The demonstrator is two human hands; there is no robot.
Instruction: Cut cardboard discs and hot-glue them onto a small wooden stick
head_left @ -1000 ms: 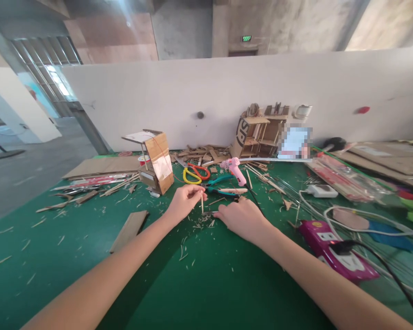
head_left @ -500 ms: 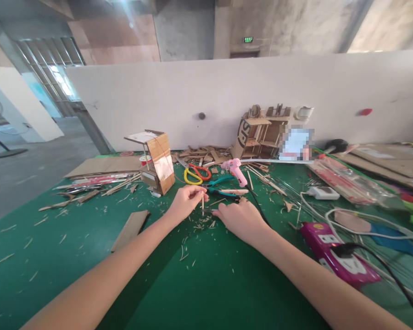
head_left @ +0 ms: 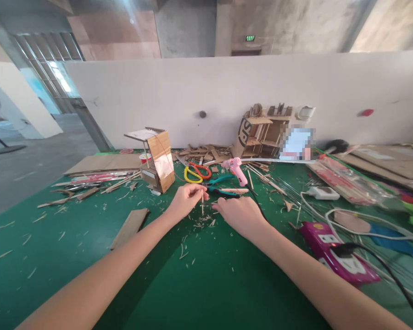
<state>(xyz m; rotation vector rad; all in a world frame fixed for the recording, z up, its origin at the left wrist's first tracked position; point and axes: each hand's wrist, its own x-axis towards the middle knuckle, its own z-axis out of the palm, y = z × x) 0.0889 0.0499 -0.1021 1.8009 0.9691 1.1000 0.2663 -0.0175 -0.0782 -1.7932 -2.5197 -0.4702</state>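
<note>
My left hand (head_left: 187, 200) pinches a thin wooden stick (head_left: 203, 206) near its top, and the stick stands roughly upright with its lower end among shavings on the green table. My right hand (head_left: 239, 213) is closed just to the right of it, thumb side towards the stick. A thin blade-like tool showed at its fingertips earlier; now it is hardly visible. Curled wood shavings (head_left: 203, 221) lie below both hands. Just beyond them are teal-handled pliers (head_left: 220, 190), scissors (head_left: 192, 174) with yellow and orange handles, and a pink glue gun (head_left: 239, 172).
A small cardboard-and-wood model (head_left: 160, 160) stands at left, a bigger shelf-like model (head_left: 254, 133) at the back. A cardboard strip (head_left: 130, 228) lies by my left forearm. A magenta power strip (head_left: 339, 252) with cables sits on the right. Scraps line the white partition (head_left: 158, 101).
My right hand has drawn slightly up and away from the stick, and the grey blade-like tip between them has nearly gone from sight. My left hand keeps the stick in place.
</note>
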